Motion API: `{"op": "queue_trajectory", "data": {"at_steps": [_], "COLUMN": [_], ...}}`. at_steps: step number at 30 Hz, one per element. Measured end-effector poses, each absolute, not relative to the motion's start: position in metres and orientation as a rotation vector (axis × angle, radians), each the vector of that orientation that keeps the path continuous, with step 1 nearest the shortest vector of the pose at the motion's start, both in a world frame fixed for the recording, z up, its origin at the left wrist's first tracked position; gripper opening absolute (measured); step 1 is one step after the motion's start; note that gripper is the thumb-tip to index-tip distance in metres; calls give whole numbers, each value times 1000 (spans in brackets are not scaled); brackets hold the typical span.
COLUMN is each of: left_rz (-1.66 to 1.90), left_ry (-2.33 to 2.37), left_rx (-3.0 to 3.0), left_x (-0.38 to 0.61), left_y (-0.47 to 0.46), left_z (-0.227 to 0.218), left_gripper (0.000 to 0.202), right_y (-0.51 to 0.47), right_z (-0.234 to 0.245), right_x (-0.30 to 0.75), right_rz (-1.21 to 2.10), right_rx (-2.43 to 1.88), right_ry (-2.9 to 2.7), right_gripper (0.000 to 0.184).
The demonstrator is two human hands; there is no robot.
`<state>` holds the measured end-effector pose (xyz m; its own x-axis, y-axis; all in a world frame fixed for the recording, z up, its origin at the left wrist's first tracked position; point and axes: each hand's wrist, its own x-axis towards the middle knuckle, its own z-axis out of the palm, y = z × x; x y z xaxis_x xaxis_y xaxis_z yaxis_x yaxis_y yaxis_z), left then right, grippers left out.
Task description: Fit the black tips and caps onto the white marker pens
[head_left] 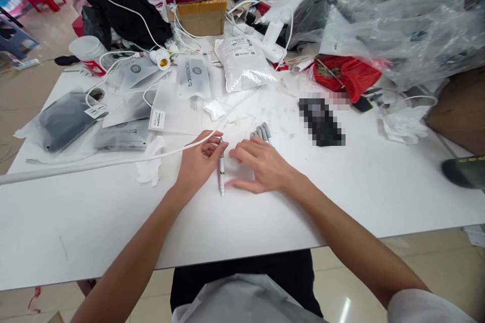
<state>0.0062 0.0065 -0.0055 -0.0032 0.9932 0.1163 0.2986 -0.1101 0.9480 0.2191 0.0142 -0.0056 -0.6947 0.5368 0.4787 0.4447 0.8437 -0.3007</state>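
My left hand [199, 161] rests on the white table [113, 222] with its fingers curled around the upper end of a white pen [222, 174], which points down towards me. My right hand [261, 166] lies just right of the pen, palm down, fingers stretched flat and together on the tabletop, holding nothing. Just beyond its fingertips lies a small bundle of several grey pens [261, 132]. A white cable [113, 161] runs across the table to the left hand.
Packaged goods in frosted bags [125, 106] lie at the left, a white pouch [244, 63] and cardboard box [202, 15] further back. A red bag [348, 75] and a heap of clear plastic [409, 20] sit at the right. A blurred dark item [321, 121] lies right of centre.
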Motion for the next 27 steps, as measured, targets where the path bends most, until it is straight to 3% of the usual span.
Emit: {"op": "queue_trajectory", "data": {"at_steps": [2,5,15,18,24,27], "left_rz": [1140,1120,1108,1094,1216,1265], "left_ry": [1396,1414,1481,1414,1249,1218], "left_rx": [1480,1449,1656,1430,1012,977], "left_x": [7,8,11,11,10,9], "left_y": [6,5,3,3,7,8], "left_z": [-7,-7,-4,-2,6,11], "left_gripper": [24,24,23,26,38,38], "right_y": [20,27,26,25,13,5], "right_z": [-3,-1,0,1,7,7], "right_x": [226,234,236,235,229,221], "right_rz": [52,-103,-42,-50,175,152], "right_rx": [-939,-1251,-1583,-1455,-633,-513], "right_ry": [-2425,-2427,-2422,-2418,-2547,-2549], "right_gripper": [40,39,34,35,71,66]}}
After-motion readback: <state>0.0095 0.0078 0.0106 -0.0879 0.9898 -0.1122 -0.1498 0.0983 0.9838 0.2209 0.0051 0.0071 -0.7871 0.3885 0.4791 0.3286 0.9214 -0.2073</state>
